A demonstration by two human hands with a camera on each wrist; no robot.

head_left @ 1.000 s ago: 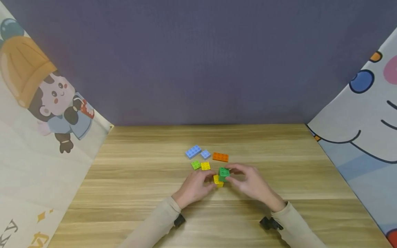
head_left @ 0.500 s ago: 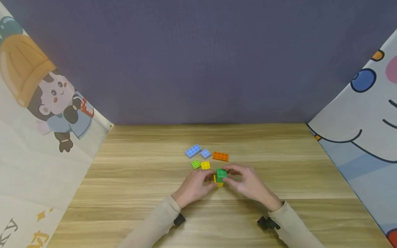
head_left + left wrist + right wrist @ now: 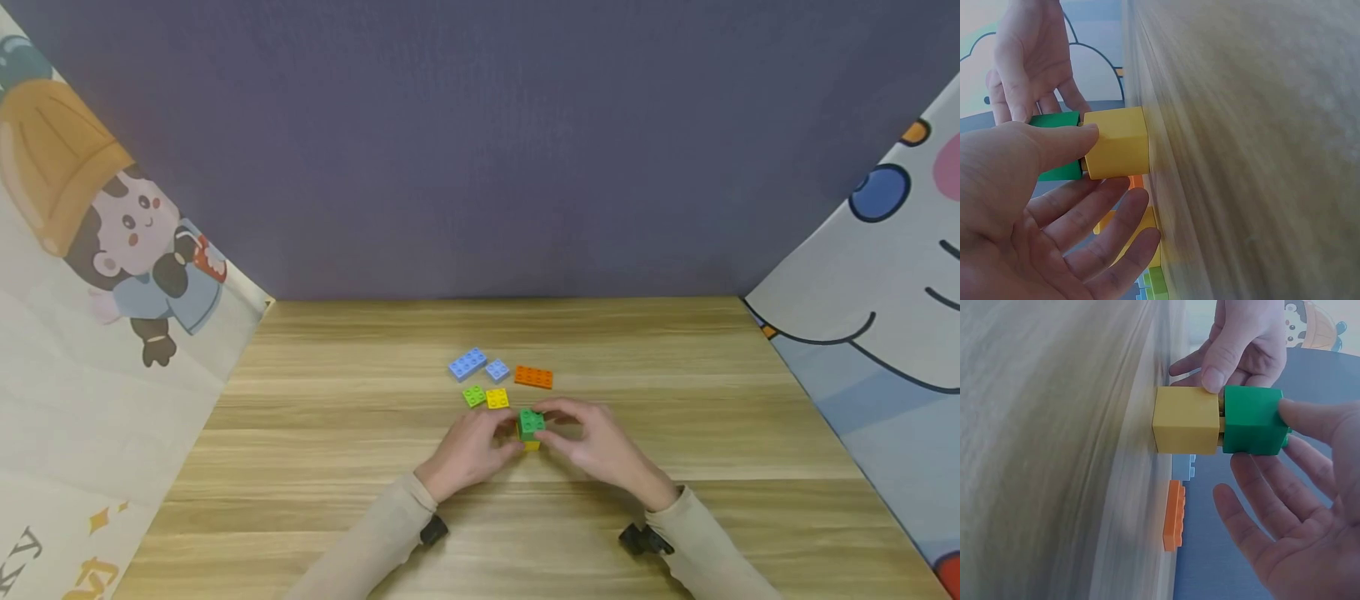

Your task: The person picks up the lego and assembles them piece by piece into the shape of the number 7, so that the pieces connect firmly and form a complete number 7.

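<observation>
A yellow toy brick (image 3: 1185,420) stands on the wooden table, its base at the tabletop in both wrist views. Directly over it is a green toy brick (image 3: 532,423); a narrow gap with the yellow studs shows between the two in the right wrist view. My left hand (image 3: 471,452) pinches the yellow brick (image 3: 1117,144), thumb on its near side and fingers on the far side. My right hand (image 3: 600,446) holds the green brick (image 3: 1254,420) between thumb and fingers. From the head, the green brick covers most of the yellow one.
Beyond the hands lie a long blue brick (image 3: 468,364), a small blue brick (image 3: 497,371), an orange brick (image 3: 533,377), a lime green brick (image 3: 474,396) and a flat yellow brick (image 3: 497,398). A dark wall (image 3: 480,150) rises at the table's (image 3: 337,375) back edge.
My right hand has moved the green brick left, from beside and partly over the yellow brick to directly over it. My left hand has stayed in place on the yellow brick.
</observation>
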